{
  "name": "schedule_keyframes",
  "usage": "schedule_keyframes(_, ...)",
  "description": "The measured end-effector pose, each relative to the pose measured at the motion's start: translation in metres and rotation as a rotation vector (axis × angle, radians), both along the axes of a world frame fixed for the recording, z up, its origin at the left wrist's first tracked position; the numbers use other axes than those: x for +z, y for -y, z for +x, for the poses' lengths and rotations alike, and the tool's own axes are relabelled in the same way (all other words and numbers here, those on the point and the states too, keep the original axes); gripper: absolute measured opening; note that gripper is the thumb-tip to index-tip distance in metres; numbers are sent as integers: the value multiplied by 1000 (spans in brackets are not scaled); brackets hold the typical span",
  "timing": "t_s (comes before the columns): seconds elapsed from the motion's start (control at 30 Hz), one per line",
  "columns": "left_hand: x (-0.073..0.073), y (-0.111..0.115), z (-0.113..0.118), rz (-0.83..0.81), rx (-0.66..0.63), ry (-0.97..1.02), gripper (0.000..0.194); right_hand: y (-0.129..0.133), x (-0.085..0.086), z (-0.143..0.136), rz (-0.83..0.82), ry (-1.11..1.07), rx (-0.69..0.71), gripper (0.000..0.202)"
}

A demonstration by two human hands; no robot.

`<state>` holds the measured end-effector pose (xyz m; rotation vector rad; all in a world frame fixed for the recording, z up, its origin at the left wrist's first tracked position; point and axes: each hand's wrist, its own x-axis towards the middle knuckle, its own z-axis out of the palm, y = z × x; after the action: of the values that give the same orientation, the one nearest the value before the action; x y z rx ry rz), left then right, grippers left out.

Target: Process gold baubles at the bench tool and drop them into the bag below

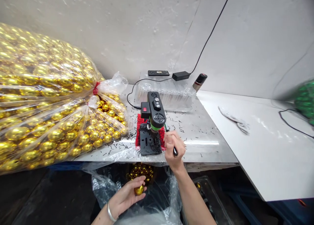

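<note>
In front of you, the grey benchtop (208, 130) carries a red mat (137, 136) beneath the black press (157, 108), and short black strips (131, 136) lie strewn around it. Toward the back you have a clear plastic case (171, 99). On your left, a bulging clear bag of gold balls (56, 126) covers the surface. To your right, a white table (272, 166) bears a crumpled pale glove (239, 122).
</note>
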<state>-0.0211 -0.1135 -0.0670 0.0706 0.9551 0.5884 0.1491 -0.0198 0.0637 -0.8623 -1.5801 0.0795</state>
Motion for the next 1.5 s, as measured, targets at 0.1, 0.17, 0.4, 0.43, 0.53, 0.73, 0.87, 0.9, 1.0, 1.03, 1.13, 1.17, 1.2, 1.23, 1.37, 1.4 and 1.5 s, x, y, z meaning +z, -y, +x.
schedule_keyframes(0.1, 30, -13, -9, 156, 26, 117, 48, 0, -1, 0, -5, -11, -8, 30)
schedule_keyframes(0.17, 52, -29, -11, 274, 52, 93, 45, 0, -3, 0, -7, -13, -15, 30)
schedule_keyframes(0.4, 79, -87, 3, 490, 213, -37, 41, 1, -4, 1, -5, 15, -1, 29)
schedule_keyframes(0.43, 79, -92, 4, 472, 222, -23, 40, 1, -4, 1, -6, 22, -4, 28)
schedule_keyframes(0.53, 80, -98, 4, 417, 223, 20, 36, 1, -5, 2, -5, 33, -16, 26)
schedule_keyframes(0.73, 70, -107, 10, 565, 193, -263, 45, 1, -8, 2, -1, 35, -5, 26)
schedule_keyframes(0.87, 54, -119, 24, 881, 116, -718, 44, 1, -9, 3, 14, 51, 31, 26)
schedule_keyframes(0.9, 52, -121, 27, 964, 64, -833, 42, 1, -10, 4, 18, 56, 34, 26)
schedule_keyframes(1.0, 50, -125, 32, 1172, -86, -1125, 39, 1, -10, 5, 13, 75, 27, 25)
schedule_keyframes(1.03, 50, -125, 33, 1226, -119, -1190, 38, 1, -10, 5, 10, 80, 24, 24)
schedule_keyframes(1.13, 49, -125, 35, 1355, -173, -1269, 35, 2, -10, 6, 4, 88, 22, 24)
schedule_keyframes(1.17, 48, -125, 36, 1386, -178, -1283, 34, 2, -10, 6, 5, 87, 23, 24)
schedule_keyframes(1.2, 45, -125, 36, 1413, -175, -1298, 34, 2, -10, 6, 7, 85, 25, 23)
schedule_keyframes(1.23, 42, -125, 37, 1435, -161, -1314, 34, 2, -11, 6, 11, 82, 27, 23)
schedule_keyframes(1.37, 29, -125, 38, 1514, -73, -1345, 34, 1, -20, 5, 27, 45, 38, 23)
schedule_keyframes(1.4, 26, -125, 38, 1529, -58, -1345, 34, 0, -24, 5, 31, 40, 38, 24)
schedule_keyframes(1.5, 23, -125, 39, 1551, -40, -1351, 33, -3, -39, 6, 71, 66, 28, 27)
